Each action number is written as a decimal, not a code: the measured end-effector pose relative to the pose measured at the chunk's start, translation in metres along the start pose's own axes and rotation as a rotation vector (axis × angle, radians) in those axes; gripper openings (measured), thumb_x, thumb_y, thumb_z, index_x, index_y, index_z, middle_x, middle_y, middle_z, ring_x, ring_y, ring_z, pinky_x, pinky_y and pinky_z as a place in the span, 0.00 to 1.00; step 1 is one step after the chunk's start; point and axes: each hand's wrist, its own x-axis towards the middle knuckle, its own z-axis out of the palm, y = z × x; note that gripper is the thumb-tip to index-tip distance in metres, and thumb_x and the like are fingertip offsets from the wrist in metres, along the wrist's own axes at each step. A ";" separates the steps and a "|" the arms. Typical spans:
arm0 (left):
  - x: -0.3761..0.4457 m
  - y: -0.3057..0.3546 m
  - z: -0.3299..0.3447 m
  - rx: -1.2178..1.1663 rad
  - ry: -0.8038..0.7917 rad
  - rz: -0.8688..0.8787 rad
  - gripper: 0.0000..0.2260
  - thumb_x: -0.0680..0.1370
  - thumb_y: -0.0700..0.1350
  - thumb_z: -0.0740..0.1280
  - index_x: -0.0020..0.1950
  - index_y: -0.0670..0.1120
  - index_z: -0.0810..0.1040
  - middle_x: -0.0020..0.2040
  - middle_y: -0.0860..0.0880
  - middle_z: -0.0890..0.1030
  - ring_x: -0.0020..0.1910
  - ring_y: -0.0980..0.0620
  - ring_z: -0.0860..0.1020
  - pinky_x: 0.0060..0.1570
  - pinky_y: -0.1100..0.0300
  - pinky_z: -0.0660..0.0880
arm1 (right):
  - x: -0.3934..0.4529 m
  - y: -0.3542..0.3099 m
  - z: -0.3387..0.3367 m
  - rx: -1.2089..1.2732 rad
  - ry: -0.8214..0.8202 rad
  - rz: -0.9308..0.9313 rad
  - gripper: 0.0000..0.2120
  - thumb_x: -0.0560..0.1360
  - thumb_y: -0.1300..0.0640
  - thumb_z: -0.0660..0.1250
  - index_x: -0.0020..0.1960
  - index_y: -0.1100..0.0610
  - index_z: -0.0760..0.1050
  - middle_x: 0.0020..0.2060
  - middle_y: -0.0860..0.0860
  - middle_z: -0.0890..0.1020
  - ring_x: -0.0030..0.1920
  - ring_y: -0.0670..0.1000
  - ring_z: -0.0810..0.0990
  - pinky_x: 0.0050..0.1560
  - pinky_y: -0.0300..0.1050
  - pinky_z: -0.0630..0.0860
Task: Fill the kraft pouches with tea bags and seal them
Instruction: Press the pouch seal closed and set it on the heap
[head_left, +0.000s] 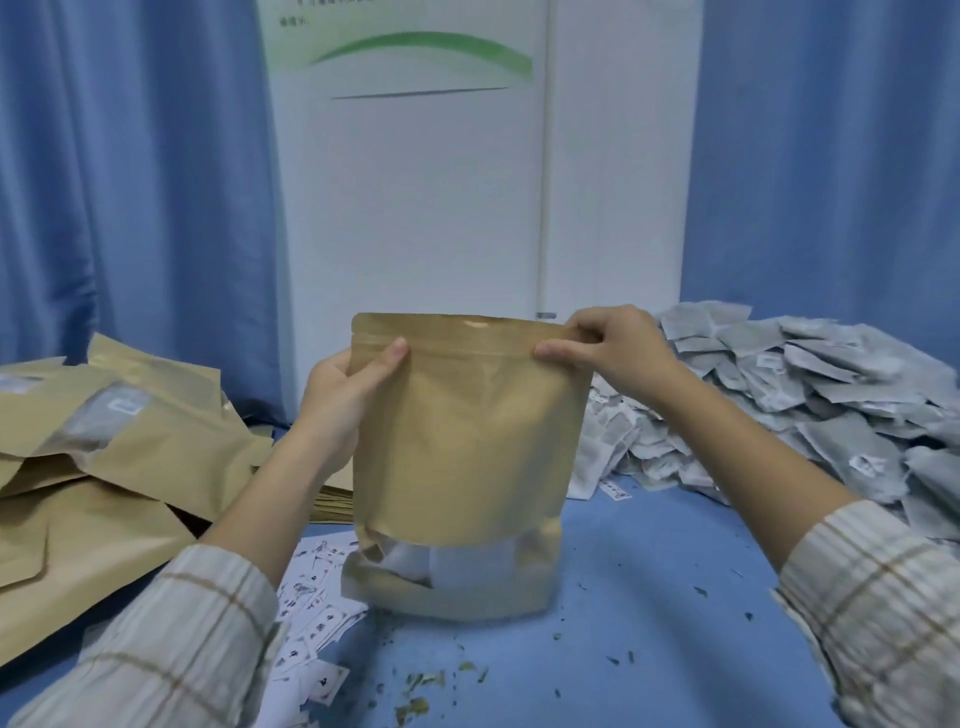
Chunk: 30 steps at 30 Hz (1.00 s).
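A blue worktop (649, 597) fills the foreground, strewn with green-brown leaf crumbs (423, 680) near its front edge. Small white paper tags (317, 618) printed with dark marks lie scattered in a loose heap at the front left. Behind, blue curtains (130, 182) hang on both sides of a white panel (415, 208), which bears a green curved stripe (421, 49) and a thin grey line near its top.
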 end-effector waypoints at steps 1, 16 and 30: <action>0.004 -0.001 0.003 -0.020 0.048 -0.001 0.06 0.72 0.50 0.71 0.43 0.48 0.81 0.38 0.54 0.85 0.37 0.59 0.82 0.33 0.68 0.76 | 0.003 0.002 -0.001 0.006 0.022 0.001 0.14 0.64 0.43 0.75 0.34 0.54 0.79 0.24 0.43 0.72 0.27 0.38 0.68 0.27 0.29 0.62; 0.016 -0.028 0.028 -0.048 0.240 -0.153 0.07 0.75 0.44 0.71 0.38 0.45 0.79 0.28 0.55 0.81 0.28 0.58 0.79 0.26 0.71 0.72 | 0.011 0.038 0.002 0.074 0.012 0.027 0.21 0.65 0.56 0.76 0.50 0.42 0.69 0.30 0.40 0.68 0.31 0.42 0.68 0.31 0.35 0.66; -0.006 -0.028 0.065 -0.069 0.125 -0.154 0.12 0.77 0.48 0.68 0.39 0.40 0.78 0.37 0.44 0.79 0.35 0.50 0.77 0.35 0.61 0.73 | 0.040 -0.034 0.085 -0.745 0.256 -0.149 0.28 0.80 0.40 0.48 0.30 0.55 0.68 0.25 0.51 0.68 0.32 0.55 0.69 0.30 0.43 0.56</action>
